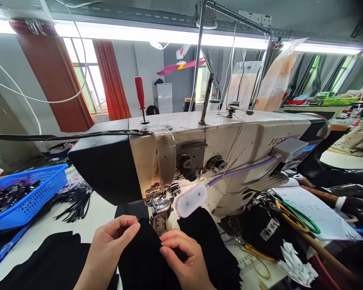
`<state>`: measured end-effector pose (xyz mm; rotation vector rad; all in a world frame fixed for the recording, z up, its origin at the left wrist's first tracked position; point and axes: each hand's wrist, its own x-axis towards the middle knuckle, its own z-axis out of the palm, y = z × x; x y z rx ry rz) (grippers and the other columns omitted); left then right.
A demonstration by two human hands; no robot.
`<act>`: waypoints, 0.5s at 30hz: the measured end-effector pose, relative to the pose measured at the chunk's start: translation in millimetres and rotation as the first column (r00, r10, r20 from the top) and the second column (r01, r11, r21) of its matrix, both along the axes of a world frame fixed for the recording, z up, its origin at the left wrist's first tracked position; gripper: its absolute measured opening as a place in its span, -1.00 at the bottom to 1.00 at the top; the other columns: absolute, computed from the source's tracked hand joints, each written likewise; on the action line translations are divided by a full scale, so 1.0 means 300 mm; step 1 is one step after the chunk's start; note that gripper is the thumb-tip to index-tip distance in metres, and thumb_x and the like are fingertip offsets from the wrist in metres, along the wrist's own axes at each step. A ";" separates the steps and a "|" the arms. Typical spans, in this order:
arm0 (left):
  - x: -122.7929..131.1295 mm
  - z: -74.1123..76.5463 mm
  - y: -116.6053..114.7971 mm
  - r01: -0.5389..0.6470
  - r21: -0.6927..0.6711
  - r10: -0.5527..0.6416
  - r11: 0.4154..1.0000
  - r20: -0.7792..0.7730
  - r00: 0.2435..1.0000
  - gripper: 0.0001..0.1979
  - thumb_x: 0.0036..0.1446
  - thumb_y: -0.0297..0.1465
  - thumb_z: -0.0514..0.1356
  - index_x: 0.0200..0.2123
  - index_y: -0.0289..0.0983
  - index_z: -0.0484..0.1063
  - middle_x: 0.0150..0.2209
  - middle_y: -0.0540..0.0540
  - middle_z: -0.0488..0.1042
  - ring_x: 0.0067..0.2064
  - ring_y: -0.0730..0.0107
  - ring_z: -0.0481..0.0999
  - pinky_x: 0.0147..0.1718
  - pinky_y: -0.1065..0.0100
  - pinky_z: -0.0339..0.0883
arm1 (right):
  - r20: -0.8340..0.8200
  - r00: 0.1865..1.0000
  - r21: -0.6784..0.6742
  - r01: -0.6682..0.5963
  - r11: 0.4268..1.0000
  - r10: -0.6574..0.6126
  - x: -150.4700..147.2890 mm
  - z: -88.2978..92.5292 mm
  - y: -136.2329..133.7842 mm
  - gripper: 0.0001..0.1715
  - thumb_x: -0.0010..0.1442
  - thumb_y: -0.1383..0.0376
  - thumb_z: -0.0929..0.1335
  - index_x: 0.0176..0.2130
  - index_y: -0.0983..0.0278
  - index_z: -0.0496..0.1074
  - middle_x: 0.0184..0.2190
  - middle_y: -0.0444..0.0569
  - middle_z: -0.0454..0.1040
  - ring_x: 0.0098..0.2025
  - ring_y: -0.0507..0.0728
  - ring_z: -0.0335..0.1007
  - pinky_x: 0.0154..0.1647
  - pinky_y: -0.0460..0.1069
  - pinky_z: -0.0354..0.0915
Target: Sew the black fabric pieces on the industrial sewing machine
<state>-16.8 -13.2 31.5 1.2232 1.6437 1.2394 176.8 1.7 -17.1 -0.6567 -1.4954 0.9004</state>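
Basket (39, 197) left — fabric (145, 257) before machine (245, 137)

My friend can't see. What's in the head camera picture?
The left hand and right hand pinch black fabric at the presser foot of a cream sewing machine. A blue basket sits at the left; a small white lamp hangs nearby.

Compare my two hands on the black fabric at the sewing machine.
The left hand lies to the lower left, fingers curled, pinching the black fabric at its top edge. The right hand lies closer under the presser foot, fingers pointing left, nipping a fold. Both grip the same fabric.
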 end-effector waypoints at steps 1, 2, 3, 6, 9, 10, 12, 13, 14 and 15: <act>0.001 -0.007 0.003 0.001 -0.026 0.000 1.000 0.020 1.000 -0.63 -0.17 -0.01 0.33 -0.41 -0.17 0.54 -0.37 -0.03 0.57 -0.32 0.29 0.50 -0.38 0.38 0.40 | -0.001 1.000 -0.003 -0.009 1.000 0.009 0.002 -0.004 -0.002 -0.90 0.08 0.41 0.39 -0.43 0.28 0.54 -0.37 -0.02 0.56 -0.32 0.04 0.52 -0.27 -0.13 0.42; 0.003 -0.014 0.006 0.006 -0.045 -0.004 0.999 0.035 0.999 -0.63 -0.18 -0.01 0.34 -0.41 -0.17 0.54 -0.41 -0.02 0.56 -0.36 0.32 0.48 -0.41 0.39 0.38 | -0.004 1.000 -0.008 -0.013 1.000 0.013 0.004 -0.009 -0.004 -0.90 0.08 0.40 0.39 -0.44 0.28 0.53 -0.36 -0.01 0.56 -0.33 0.05 0.52 -0.27 -0.12 0.42; 0.005 -0.021 0.011 0.013 -0.057 -0.010 0.998 0.046 0.999 -0.63 -0.18 -0.01 0.34 -0.42 -0.18 0.54 -0.45 -0.01 0.54 -0.39 0.34 0.47 -0.44 0.40 0.37 | -0.009 1.000 -0.020 -0.009 1.000 0.009 0.005 -0.015 -0.006 -0.90 0.08 0.39 0.39 -0.46 0.29 0.52 -0.38 -0.01 0.56 -0.34 0.05 0.52 -0.29 -0.12 0.41; 0.016 -0.034 0.028 0.024 -0.045 -0.022 0.999 0.052 0.998 -0.63 -0.18 -0.03 0.35 -0.44 -0.20 0.54 -0.47 0.00 0.53 -0.42 0.39 0.44 -0.43 0.42 0.35 | -0.017 1.000 -0.115 -0.002 0.993 0.000 0.007 -0.039 -0.011 -0.87 0.06 0.36 0.40 -0.51 0.30 0.49 -0.42 0.00 0.53 -0.38 0.05 0.48 -0.38 -0.13 0.37; 0.031 -0.038 0.044 0.019 -0.020 -0.018 1.000 0.049 0.999 -0.63 -0.20 -0.05 0.36 -0.46 -0.23 0.54 -0.47 -0.02 0.52 -0.41 0.40 0.43 -0.39 0.40 0.35 | -0.015 1.000 -0.226 -0.028 0.974 0.025 0.002 -0.063 -0.014 -0.86 0.07 0.34 0.40 -0.51 0.31 0.47 -0.38 0.01 0.51 -0.33 0.06 0.46 -0.33 -0.13 0.36; 0.037 -0.038 0.048 0.018 -0.017 -0.018 1.000 0.049 0.999 -0.64 -0.20 -0.06 0.36 -0.47 -0.24 0.53 -0.47 -0.02 0.52 -0.40 0.40 0.43 -0.38 0.40 0.35 | -0.027 0.999 -0.258 -0.026 0.966 0.020 -0.001 -0.068 -0.015 -0.85 0.07 0.34 0.39 -0.52 0.31 0.46 -0.37 0.01 0.50 -0.32 0.05 0.45 -0.31 -0.12 0.36; 0.046 -0.036 0.056 0.020 -0.019 -0.019 1.000 0.050 0.999 -0.66 -0.20 -0.09 0.37 -0.48 -0.25 0.53 -0.46 -0.03 0.52 -0.40 0.40 0.42 -0.37 0.40 0.34 | -0.070 0.997 -0.319 -0.002 0.948 -0.022 -0.009 -0.071 -0.019 -0.83 0.05 0.34 0.39 -0.55 0.32 0.43 -0.39 -0.01 0.48 -0.32 0.05 0.43 -0.29 -0.12 0.35; 0.050 -0.035 0.060 0.021 -0.019 -0.020 1.000 0.050 0.999 -0.66 -0.20 -0.10 0.37 -0.49 -0.26 0.52 -0.46 -0.03 0.51 -0.39 0.40 0.42 -0.36 0.39 0.34 | -0.084 0.996 -0.343 0.009 0.939 -0.040 -0.013 -0.070 -0.021 -0.82 0.04 0.34 0.38 -0.56 0.32 0.41 -0.40 -0.01 0.47 -0.33 0.05 0.42 -0.29 -0.11 0.34; 0.053 -0.036 0.063 0.020 -0.019 -0.019 1.000 0.052 0.998 -0.67 -0.20 -0.11 0.37 -0.50 -0.26 0.52 -0.46 -0.03 0.51 -0.39 0.40 0.41 -0.35 0.39 0.33 | -0.091 0.994 -0.363 0.018 0.931 -0.055 -0.017 -0.068 -0.023 -0.82 0.03 0.33 0.38 -0.57 0.32 0.40 -0.41 -0.01 0.46 -0.33 0.05 0.41 -0.29 -0.11 0.34; 0.055 -0.037 0.067 0.018 -0.019 -0.017 1.000 0.054 0.998 -0.67 -0.21 -0.11 0.37 -0.51 -0.27 0.51 -0.46 -0.03 0.51 -0.38 0.40 0.41 -0.35 0.38 0.33 | -0.092 0.994 -0.378 0.027 0.926 -0.066 -0.020 -0.067 -0.024 -0.81 0.03 0.33 0.38 -0.57 0.33 0.39 -0.41 0.00 0.46 -0.33 0.06 0.41 -0.29 -0.10 0.33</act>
